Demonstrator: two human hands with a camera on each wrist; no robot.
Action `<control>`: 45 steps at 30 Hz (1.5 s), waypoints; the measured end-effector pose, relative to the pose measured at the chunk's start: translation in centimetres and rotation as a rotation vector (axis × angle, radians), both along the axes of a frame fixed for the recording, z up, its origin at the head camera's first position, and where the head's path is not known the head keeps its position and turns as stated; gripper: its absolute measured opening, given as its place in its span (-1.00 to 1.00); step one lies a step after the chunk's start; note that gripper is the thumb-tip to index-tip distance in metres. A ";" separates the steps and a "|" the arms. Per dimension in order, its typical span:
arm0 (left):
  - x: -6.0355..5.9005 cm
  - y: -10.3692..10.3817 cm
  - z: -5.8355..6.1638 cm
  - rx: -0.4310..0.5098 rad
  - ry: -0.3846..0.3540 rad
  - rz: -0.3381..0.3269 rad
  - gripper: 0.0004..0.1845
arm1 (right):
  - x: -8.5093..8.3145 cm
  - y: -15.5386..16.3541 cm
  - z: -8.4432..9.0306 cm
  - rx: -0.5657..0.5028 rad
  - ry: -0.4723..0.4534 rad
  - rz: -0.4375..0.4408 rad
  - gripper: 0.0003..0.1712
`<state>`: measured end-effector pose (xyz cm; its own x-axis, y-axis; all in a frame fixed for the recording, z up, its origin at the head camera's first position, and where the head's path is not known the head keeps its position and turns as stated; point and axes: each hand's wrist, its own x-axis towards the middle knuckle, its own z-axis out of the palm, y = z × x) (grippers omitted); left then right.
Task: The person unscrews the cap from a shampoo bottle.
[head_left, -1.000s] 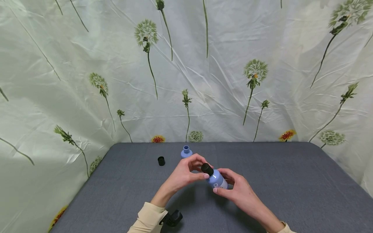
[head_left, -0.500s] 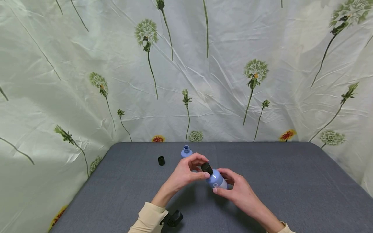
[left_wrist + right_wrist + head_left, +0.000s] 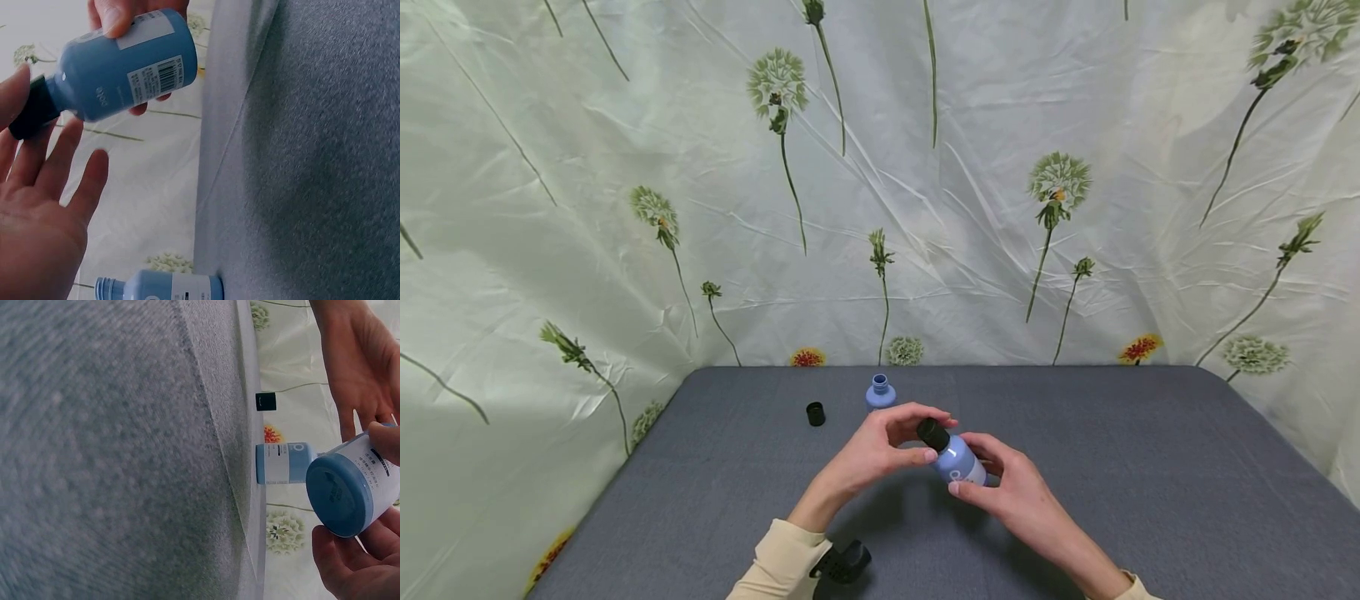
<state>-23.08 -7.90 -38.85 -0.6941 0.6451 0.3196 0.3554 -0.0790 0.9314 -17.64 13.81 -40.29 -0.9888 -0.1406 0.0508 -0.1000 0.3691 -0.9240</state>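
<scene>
Black cap: the cap sits on the neck of the held bottle, just below the middle of the head frame; the left fingers curl round it, thumb tip under it, fingertips arched over it.
Left fingers: in the left wrist view, at the left edge, they lie fairly straight beside the cap, one fingertip against it.
Left hand: the hand comes in from the lower left of the head frame, a cream sleeve at the wrist.
Held bottle: the blue bottle is tilted, cap end up and to the left, off the table; a white label with a barcode shows in the left wrist view.
Right hand: the hand wraps the bottle body from the right and below, fingers curled round it; the right wrist view shows the round blue base at the right edge.
Open bottle: a second blue bottle stands upright without a cap, above the hands, near the table's far edge.
Loose cap: a black cap lies left of that bottle, apart from it.
Table: grey cloth surface fills the lower frame.
Backdrop: pale flowered sheet across the upper frame.
</scene>
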 end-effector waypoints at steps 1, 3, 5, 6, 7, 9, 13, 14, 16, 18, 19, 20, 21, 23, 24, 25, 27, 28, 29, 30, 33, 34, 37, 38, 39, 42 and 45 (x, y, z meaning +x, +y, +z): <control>0.0 -0.1 0.1 0.001 -0.003 -0.010 -0.55 | 0.0 0.0 0.0 -0.003 0.003 -0.004 -0.30; 0.0 -0.2 0.2 0.001 -0.010 -0.023 -0.53 | 0.0 0.0 0.0 -0.003 0.008 -0.008 -0.30; 0.0 -0.3 0.2 -0.003 -0.016 -0.023 -0.53 | 0.0 0.0 0.0 0.003 0.010 -0.009 -0.31; 0.0 -0.3 0.3 -0.008 -0.017 -0.018 -0.53 | -0.1 -0.1 0.0 0.004 0.010 -0.010 -0.31; 0.0 -0.3 0.3 -0.013 -0.015 -0.009 -0.54 | -0.1 -0.1 0.0 0.007 0.009 -0.011 -0.31; 0.0 -0.3 0.3 -0.029 -0.003 0.020 -0.56 | -0.1 -0.1 0.1 0.011 0.005 -0.015 -0.31; 0.0 -0.2 0.3 -0.061 0.029 0.099 -0.61 | -0.1 -0.1 0.0 0.005 0.004 -0.016 -0.32; -0.1 -0.2 0.3 -0.068 0.035 0.117 -0.62 | -0.1 -0.1 0.0 0.002 0.007 -0.016 -0.32; -0.1 -0.3 0.4 -0.074 0.041 0.145 -0.64 | 0.0 -0.1 -0.1 -0.003 0.014 -0.010 -0.33; -0.1 -0.3 0.5 -0.082 0.049 0.163 -0.64 | 0.0 -0.1 -0.1 -0.004 0.023 -0.004 -0.33; -0.2 -0.3 0.5 -0.083 0.055 0.169 -0.64 | 0.0 0.0 -0.1 -0.006 0.024 -0.001 -0.33; -0.2 -0.3 0.5 -0.084 0.061 0.173 -0.64 | 0.0 0.0 -0.2 -0.007 0.025 0.003 -0.33; -0.2 -0.3 0.5 -0.084 0.064 0.175 -0.64 | 0.0 0.0 -0.2 -0.008 0.027 0.008 -0.33; -0.2 -0.3 0.5 -0.080 0.068 0.175 -0.63 | 0.0 0.1 -0.2 -0.008 0.027 0.015 -0.33; -0.2 -0.3 0.5 -0.077 0.068 0.175 -0.63 | 0.0 0.1 -0.2 -0.009 0.027 0.017 -0.33; -0.3 -0.4 0.5 -0.073 0.068 0.176 -0.62 | 0.0 0.1 -0.2 -0.012 0.024 0.015 -0.33; -0.2 -0.4 0.6 -0.064 0.068 0.178 -0.61 | 0.0 0.1 -0.2 -0.011 0.024 0.010 -0.32; -0.2 -0.4 0.6 -0.061 0.066 0.182 -0.61 | 0.0 0.1 -0.2 -0.008 0.021 0.004 -0.32; -0.2 -0.5 0.7 -0.062 0.068 0.190 -0.59 | 0.0 0.1 -0.2 -0.007 0.020 -0.003 -0.32; -0.2 -0.5 0.7 -0.064 0.071 0.198 -0.58 | 0.0 0.1 -0.1 -0.004 0.017 -0.010 -0.32; -0.3 -0.6 0.9 -0.076 0.084 0.222 -0.52 | -0.1 0.1 -0.1 0.011 0.008 -0.029 -0.31; -0.3 -0.7 0.9 -0.083 0.091 0.229 -0.51 | -0.1 0.1 -0.1 0.014 0.004 -0.032 -0.31; -0.3 -0.8 0.9 -0.093 0.111 0.240 -0.48 | -0.1 0.2 -0.1 0.020 -0.003 -0.042 -0.31; -0.3 -0.8 0.9 -0.098 0.116 0.244 -0.49 | -0.1 0.2 -0.1 0.021 -0.003 -0.045 -0.31; -0.3 -0.8 0.9 -0.102 0.117 0.248 -0.50 | -0.1 0.2 -0.1 0.021 -0.002 -0.046 -0.30; -0.2 -0.9 0.9 -0.106 0.111 0.257 -0.55 | -0.2 0.3 -0.2 0.023 0.001 -0.049 -0.30; -0.1 -0.9 0.9 -0.101 0.101 0.261 -0.61 | -0.2 0.3 -0.2 0.020 0.007 -0.047 -0.30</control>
<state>-23.22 -8.76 -37.95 -0.8084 0.4814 0.3388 0.4431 0.1188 0.8885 -17.81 14.11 -40.48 -0.9940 -0.0947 0.0552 -0.0882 0.3917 -0.9159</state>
